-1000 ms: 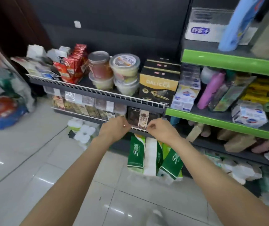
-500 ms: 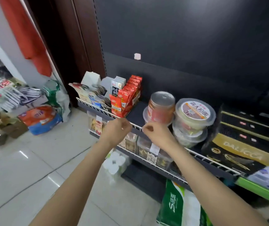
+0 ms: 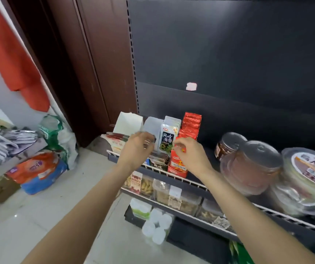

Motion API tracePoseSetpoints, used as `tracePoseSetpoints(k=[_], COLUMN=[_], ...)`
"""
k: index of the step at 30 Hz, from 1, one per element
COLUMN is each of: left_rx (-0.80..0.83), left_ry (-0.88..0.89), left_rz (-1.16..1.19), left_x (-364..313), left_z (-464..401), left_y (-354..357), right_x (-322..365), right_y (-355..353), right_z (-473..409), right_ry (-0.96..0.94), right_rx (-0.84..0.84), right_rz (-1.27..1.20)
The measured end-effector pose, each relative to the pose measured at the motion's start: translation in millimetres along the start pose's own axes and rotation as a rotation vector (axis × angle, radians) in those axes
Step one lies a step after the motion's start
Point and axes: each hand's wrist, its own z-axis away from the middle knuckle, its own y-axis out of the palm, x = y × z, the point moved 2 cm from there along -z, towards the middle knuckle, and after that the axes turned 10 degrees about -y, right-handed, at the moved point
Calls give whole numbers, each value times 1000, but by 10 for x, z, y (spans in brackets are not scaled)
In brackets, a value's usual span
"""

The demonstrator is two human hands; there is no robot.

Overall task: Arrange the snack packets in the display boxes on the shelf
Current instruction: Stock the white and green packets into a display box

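Note:
Display boxes stand in a row at the left end of the wire-fronted shelf (image 3: pixel 189 181). A red box (image 3: pixel 179 164) holds upright red foil snack packets (image 3: pixel 190 124). Beside it stand white and black seaweed packets (image 3: pixel 167 137). Further left a white box (image 3: pixel 128 121) holds flat packets (image 3: pixel 114 140). My left hand (image 3: pixel 135 149) is in front of the white boxes, fingers curled near the packet tops. My right hand (image 3: pixel 188 155) hovers over the red box front, fingertips pinched together at a small packet edge; blur hides what either hand grips.
Round plastic tubs (image 3: pixel 252 164) and a lidded bowl (image 3: pixel 311 172) fill the shelf to the right. Clear snack boxes (image 3: pixel 164 191) line the lower shelf. Tissue rolls (image 3: pixel 156 223) sit on the floor below. Bags and packs (image 3: pixel 36 168) pile up at the left by a dark door.
The view has swung left and up along the shelf. Both hands rose from the lower shelf's edge to the packets in the display boxes at the shelf's left end.

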Motion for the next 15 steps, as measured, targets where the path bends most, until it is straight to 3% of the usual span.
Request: tracePoseSetpoints(k=[7,15], left_rx=[293,383], left_ry=[192,325], left_rz=[-288,-375], left_x=[547,727], left_z=[-619,-866], left_y=[-66,-39], right_x=[26,-9], right_y=[428,484], right_z=[-330,-402], right_ry=[157,206], right_rx=[161,256], right_rz=[163,220])
